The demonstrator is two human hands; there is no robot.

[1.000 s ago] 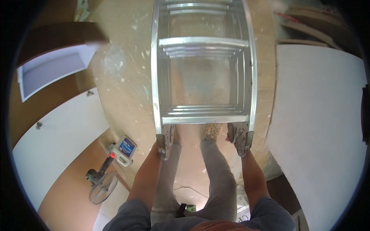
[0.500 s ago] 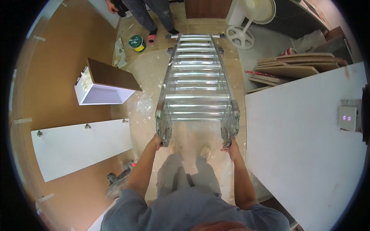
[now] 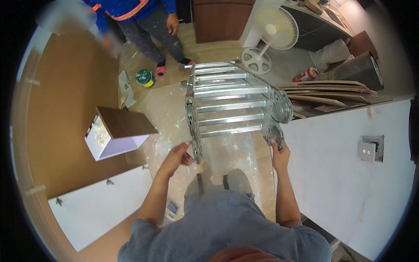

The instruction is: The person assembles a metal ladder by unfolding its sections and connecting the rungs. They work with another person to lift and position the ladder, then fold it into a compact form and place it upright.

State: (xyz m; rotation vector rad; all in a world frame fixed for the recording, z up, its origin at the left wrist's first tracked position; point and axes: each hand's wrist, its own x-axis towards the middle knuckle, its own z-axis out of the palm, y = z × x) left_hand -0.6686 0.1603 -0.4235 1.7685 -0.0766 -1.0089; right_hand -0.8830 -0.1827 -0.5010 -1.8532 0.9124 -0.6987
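Note:
A silver folding ladder (image 3: 229, 130) with round hinge plates stretches away in front of me, its near end at my hands. My right hand (image 3: 281, 156) is closed on the edge of the lower right hinge plate, thumb on top. My left hand (image 3: 174, 160) is beside the ladder's near left end, fingers apart and thumb stretched toward the rail. It looks off the metal, though light contact cannot be ruled out. On the right, two hinge plates show, one higher and farther than the other.
A co-worker (image 3: 146, 22) stands at the far left beside a green-lidded bucket (image 3: 145, 77). A brown-and-white cabinet box (image 3: 126, 124) and a white hinged panel (image 3: 100, 205) lie left. A fan (image 3: 275, 28), stacked boards (image 3: 327, 92) and a white surface with a switch plate (image 3: 367, 151) line the right.
My left hand has come off the ladder's near left end. The ladder's right side has risen and its sections spread apart. The co-worker shows more fully as the view has shifted.

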